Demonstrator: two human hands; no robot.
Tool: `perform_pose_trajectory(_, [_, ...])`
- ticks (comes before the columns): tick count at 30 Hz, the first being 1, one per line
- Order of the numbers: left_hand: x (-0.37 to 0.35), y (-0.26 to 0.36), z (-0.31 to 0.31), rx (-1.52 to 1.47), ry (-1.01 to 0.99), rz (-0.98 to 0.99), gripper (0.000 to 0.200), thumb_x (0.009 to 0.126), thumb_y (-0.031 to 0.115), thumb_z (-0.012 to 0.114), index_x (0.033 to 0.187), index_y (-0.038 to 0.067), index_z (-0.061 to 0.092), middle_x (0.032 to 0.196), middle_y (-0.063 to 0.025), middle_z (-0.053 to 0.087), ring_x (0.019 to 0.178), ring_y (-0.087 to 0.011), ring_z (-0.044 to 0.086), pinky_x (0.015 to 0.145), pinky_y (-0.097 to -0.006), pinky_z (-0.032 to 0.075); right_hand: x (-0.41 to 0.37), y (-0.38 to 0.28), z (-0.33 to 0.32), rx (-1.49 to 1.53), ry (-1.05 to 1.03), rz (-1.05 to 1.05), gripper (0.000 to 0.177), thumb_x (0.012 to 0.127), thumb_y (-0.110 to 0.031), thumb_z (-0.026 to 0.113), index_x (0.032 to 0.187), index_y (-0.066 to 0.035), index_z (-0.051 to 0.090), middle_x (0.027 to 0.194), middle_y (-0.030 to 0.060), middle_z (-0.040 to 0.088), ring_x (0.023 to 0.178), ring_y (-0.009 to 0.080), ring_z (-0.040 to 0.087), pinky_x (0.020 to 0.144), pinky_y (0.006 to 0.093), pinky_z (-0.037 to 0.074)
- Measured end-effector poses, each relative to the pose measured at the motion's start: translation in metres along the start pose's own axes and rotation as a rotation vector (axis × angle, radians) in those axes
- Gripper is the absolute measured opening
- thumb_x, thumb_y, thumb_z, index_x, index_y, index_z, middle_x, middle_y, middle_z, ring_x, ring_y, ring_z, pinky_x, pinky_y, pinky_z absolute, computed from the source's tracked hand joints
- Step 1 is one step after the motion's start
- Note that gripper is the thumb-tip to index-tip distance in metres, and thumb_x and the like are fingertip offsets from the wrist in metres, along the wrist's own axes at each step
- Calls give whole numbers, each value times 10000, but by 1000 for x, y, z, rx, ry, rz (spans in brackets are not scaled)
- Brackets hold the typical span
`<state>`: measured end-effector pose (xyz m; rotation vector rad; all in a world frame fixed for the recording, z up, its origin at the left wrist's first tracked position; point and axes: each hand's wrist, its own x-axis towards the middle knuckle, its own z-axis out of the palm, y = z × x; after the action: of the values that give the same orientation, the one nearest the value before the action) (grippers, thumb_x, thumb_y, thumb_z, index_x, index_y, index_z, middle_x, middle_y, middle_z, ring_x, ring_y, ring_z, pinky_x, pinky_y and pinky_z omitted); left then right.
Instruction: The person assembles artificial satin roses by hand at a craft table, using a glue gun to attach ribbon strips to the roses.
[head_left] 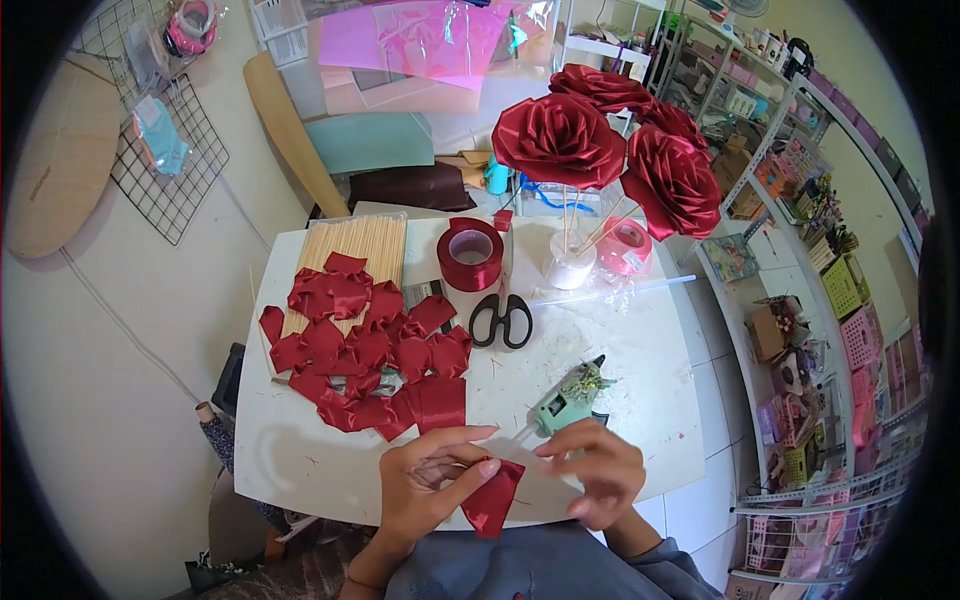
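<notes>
My left hand (435, 480) pinches a folded piece of red ribbon (493, 500) between thumb and fingers, near the table's front edge. To its right, my right hand (597, 475) is raised with its fingers apart and nothing in them. Just behind my right hand lies a green glue gun (568, 403). Many cut red ribbon pieces (370, 347) are heaped on the left side of the white table (330, 475). Black-handled scissors (502, 322) lie in the middle, in front of a red ribbon roll (470, 254).
Wooden sticks (352, 243) lie under the ribbon pieces. Large red ribbon roses (560, 140) stand on sticks in a white holder (570, 262) at the back right, beside a pink roll (625, 247). Shelves (790, 300) with baskets line the right side.
</notes>
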<state>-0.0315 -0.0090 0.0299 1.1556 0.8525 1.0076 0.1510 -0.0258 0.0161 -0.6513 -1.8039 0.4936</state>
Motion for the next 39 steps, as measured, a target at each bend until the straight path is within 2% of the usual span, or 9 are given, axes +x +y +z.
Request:
perform_pose_trajectory(2, [0, 1, 3, 50, 21, 68, 311, 734, -55, 582, 1036, -50, 509, 800, -124, 615, 745, -117, 584, 658, -214, 484, -4, -6, 4, 326, 204, 463, 204, 680, -114, 676, 838, -8, 604, 861, 131, 571, 730, 168, 535, 548, 239, 412])
perform_pose_trajectory(4, [0, 0, 5, 88, 17, 110, 314, 734, -59, 580, 1038, -51, 503, 799, -129, 615, 747, -122, 586, 655, -219, 490, 0, -6, 7, 308, 176, 541, 147, 690, -100, 673, 779, -13, 594, 784, 113, 577, 665, 129, 521, 528, 224, 394])
perform_pose_trajectory(6, [-1, -2, 5, 125, 17, 155, 317, 734, -62, 578, 1040, -52, 496, 798, -134, 614, 750, -128, 589, 653, -225, 495, -1, -5, 9, 286, 8, 654, 143, 698, -93, 669, 785, -7, 595, 696, 77, 575, 591, 104, 507, 520, 214, 393])
perform_pose_trajectory(14, [-4, -1, 10, 292, 68, 312, 380, 703, -96, 584, 1057, -64, 448, 755, -141, 605, 726, -140, 591, 656, -223, 492, 0, -6, 20, 236, 76, 593, 76, 725, -45, 629, 757, 10, 588, 650, 70, 575, 545, 98, 504, 500, 211, 394])
perform_pose_trajectory(16, [-3, 1, 7, 337, 56, 344, 394, 699, -102, 584, 1064, -64, 441, 755, -140, 604, 726, -144, 593, 659, -226, 495, 2, -10, 20, 219, 45, 675, 43, 733, 34, 595, 769, 45, 575, 711, 84, 578, 666, 107, 528, 608, 225, 416])
perform_pose_trajectory(32, [-3, 3, 8, 344, 26, 353, 454, 663, -136, 589, 1081, -67, 425, 739, -127, 598, 715, -146, 594, 660, -230, 498, -4, -12, 21, 260, 82, 667, 81, 764, -41, 587, 774, 37, 567, 713, 85, 580, 617, 109, 515, 561, 226, 410])
perform_pose_trajectory(35, [-1, -2, 5, 344, 131, 406, 462, 650, -140, 594, 1076, -65, 431, 733, -124, 598, 700, -137, 592, 652, -219, 496, -5, -10, 16, 410, 103, 717, 123, 776, -42, 575, 875, 26, 550, 769, 78, 577, 684, 107, 517, 615, 226, 410])
perform_pose_trajectory(37, [0, -2, 3, 340, 141, 408, 465, 646, -142, 595, 1075, -64, 432, 729, -123, 598, 697, -134, 592, 648, -213, 495, 1, -14, 12, 597, 211, 784, 273, 782, -36, 567, 1030, 3, 460, 814, 76, 567, 760, 106, 518, 678, 230, 406])
perform_pose_trajectory(39, [1, -2, 3, 334, 150, 410, 467, 642, -144, 597, 1073, -64, 433, 724, -122, 598, 694, -132, 591, 645, -208, 493, 2, -12, 16, 573, 220, 752, 339, 775, -17, 569, 1073, -8, 408, 812, 74, 563, 779, 104, 519, 698, 231, 405])
